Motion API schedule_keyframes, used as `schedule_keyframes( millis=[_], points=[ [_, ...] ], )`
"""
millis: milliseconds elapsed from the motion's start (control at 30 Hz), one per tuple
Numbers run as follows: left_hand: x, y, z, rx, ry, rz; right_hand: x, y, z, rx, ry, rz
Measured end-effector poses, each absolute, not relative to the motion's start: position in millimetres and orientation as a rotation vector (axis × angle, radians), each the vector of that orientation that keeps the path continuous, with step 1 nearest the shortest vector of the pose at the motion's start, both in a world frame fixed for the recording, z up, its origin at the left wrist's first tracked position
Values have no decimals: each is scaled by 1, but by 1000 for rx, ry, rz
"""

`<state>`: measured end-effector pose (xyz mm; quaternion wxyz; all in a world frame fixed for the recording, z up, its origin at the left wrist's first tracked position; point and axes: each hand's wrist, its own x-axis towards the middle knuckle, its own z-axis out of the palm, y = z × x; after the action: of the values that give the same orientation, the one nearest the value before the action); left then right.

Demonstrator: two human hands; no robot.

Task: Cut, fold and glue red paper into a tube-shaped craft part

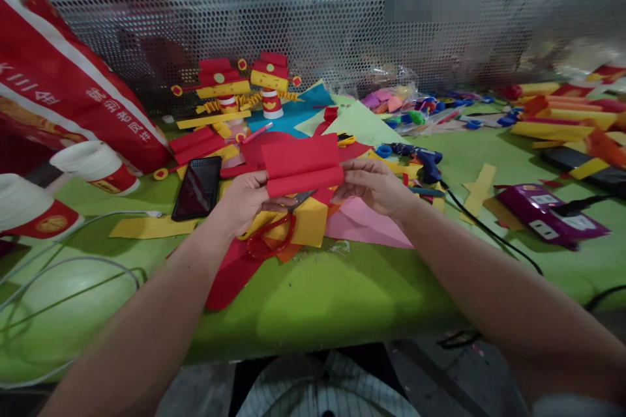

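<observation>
A piece of red paper (302, 164), curled into a roll along its near edge, is held up above the scraps in the middle of the table. My left hand (250, 202) grips its left end between thumb and fingers. At the right end, my right hand (370, 185) pinches the same paper. Beneath lie scissors with red handles (270, 238), partly hidden by the paper and my left hand, on yellow paper (310, 223). A pink sheet (366, 225) lies below my right hand.
Two red-and-yellow paper figures (225, 81) stand behind. A black phone (197, 187) and white cups (95, 168) are on the left. A blue glue gun (425, 159), a purple power strip (548, 215) and cables are on the right. A perforated metal panel (332, 13) rises behind the green table (342, 300).
</observation>
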<state>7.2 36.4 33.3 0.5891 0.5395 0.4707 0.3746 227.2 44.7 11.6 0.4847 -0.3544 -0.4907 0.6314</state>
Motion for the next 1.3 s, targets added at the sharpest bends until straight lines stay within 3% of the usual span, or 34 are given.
schedule_keyframes(
  millis=[433, 1300],
  points=[
    [7, 35, 32, 1302, 1093, 795, 218, 40, 14, -969, -1506, 1271],
    [6, 35, 32, 1369, 1163, 733, 215, 42, 10, -990, -1399, 1500]
  ],
)
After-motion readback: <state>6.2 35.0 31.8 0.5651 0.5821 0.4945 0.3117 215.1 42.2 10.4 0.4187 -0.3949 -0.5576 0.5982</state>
